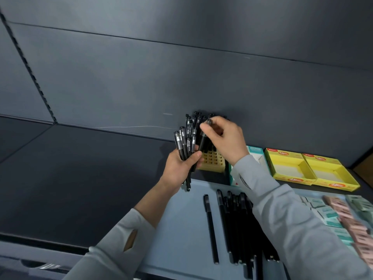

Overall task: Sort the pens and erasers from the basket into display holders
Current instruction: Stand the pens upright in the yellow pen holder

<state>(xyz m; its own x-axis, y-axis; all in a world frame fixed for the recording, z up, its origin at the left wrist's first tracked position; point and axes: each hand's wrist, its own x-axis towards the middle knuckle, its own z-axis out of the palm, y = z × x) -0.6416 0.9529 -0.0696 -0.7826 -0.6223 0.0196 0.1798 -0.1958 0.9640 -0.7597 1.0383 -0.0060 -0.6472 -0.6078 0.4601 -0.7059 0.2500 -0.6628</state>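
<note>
- Pens sit in four places: one black pen pinched in your right grip, a bundle of pens in your left grip, a standing cluster in the yellow grid holder on the shelf, and loose ones in the blue-grey basket below.
- Your right grip is closed on the cap end, with thumb and fingertips pinching it. The pen's lower end is at the holder's front left corner.
- Your left grip is wrapped round the bundle, just left of the holder.
- Pick an open cell, bring the pen close to upright over it, and release only once the tip has dropped in.
- Hold the bundle off the holder; it looks light, and a nudge could probably tip the standing pens.
- Counts:
  - One pen is in your right grip, and roughly six are in the bundle.
  - One loose pen lies apart in the basket, with about six more in the black pile beside it.
  - The standing cluster is too crowded to count.
  - There are two yellow boxes and one teal-and-white box.
  - The erasers are many, teal-white and pink, and too blurred to count.
</note>
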